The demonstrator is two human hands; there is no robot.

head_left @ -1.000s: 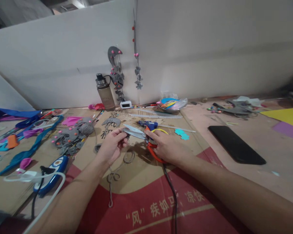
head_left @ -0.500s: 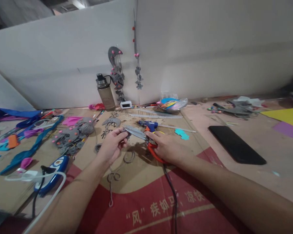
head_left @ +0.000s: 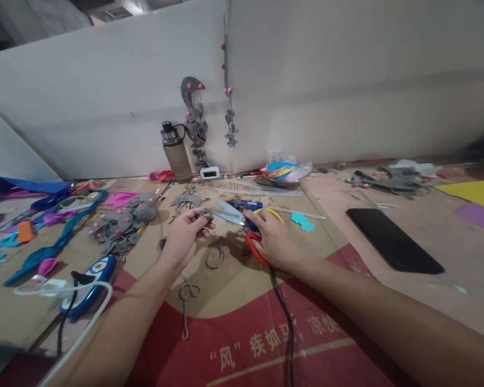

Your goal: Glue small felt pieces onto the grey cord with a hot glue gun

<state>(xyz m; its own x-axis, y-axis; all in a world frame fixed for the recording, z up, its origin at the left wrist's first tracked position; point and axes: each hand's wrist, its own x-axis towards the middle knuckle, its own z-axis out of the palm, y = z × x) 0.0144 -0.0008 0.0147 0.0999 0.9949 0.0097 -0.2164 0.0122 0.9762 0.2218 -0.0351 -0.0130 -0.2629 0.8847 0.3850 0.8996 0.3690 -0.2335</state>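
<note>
My left hand (head_left: 185,234) pinches a small dark grey piece (head_left: 205,213), perhaps felt, between thumb and fingertips; its shape is mostly covered. My right hand (head_left: 276,239) grips scissors (head_left: 230,212) with a red handle, the blades parted and pointing left at the grey piece. Whether the blades touch it I cannot tell. Beyond the right hand lies a blue glue gun (head_left: 253,206), partly hidden, and a yellow curved edge shows there. Below the left hand, a looped grey cord (head_left: 189,291) rests on the cardboard (head_left: 234,301).
Grey felt pieces with coloured dots (head_left: 116,226) lie left, near a blue-and-white oval object (head_left: 91,287). A bottle (head_left: 176,156), a small digital clock (head_left: 210,173) and a dish (head_left: 292,180) stand along the wall. A black phone (head_left: 393,239) lies right. Black cable (head_left: 284,317) runs frontward.
The scissor blades have spread wider apart and sit slightly away from my left fingertips. The grey piece in my left hand shows more clearly. The view has shifted slightly.
</note>
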